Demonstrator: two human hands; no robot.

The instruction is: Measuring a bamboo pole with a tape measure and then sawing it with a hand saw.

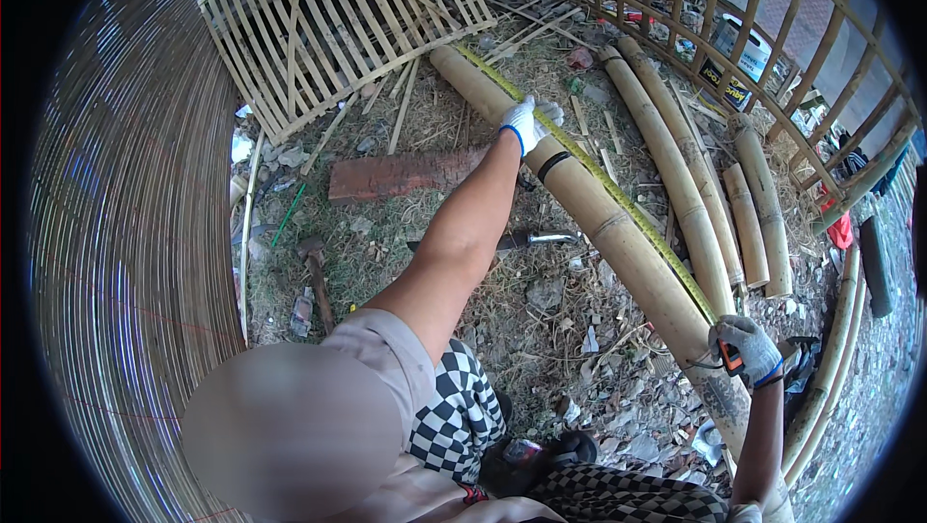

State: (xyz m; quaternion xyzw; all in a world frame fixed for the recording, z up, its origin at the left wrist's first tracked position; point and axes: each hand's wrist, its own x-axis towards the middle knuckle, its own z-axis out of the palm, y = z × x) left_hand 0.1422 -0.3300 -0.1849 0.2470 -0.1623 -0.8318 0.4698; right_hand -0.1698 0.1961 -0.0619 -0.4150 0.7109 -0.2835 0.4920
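Holding measuring tape [664, 251] against thick bamboo pole [623, 248], laid diagonally over littered ground [521, 359], with gloved left hand [527, 125]; gripping orange tape case [731, 359] in right hand [749, 346]. Could skew tape on rounded surface by loosening either grip.

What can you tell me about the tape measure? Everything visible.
The tape measure is extended: its thin, flat yellow blade runs lengthwise along the bamboo pole, from near the far end to the orange and dark case at the near end of the blade. The gloved left hand is on the blade partway along; the gloved right hand grips the case, hiding much of it. Blade markings are too small to read.
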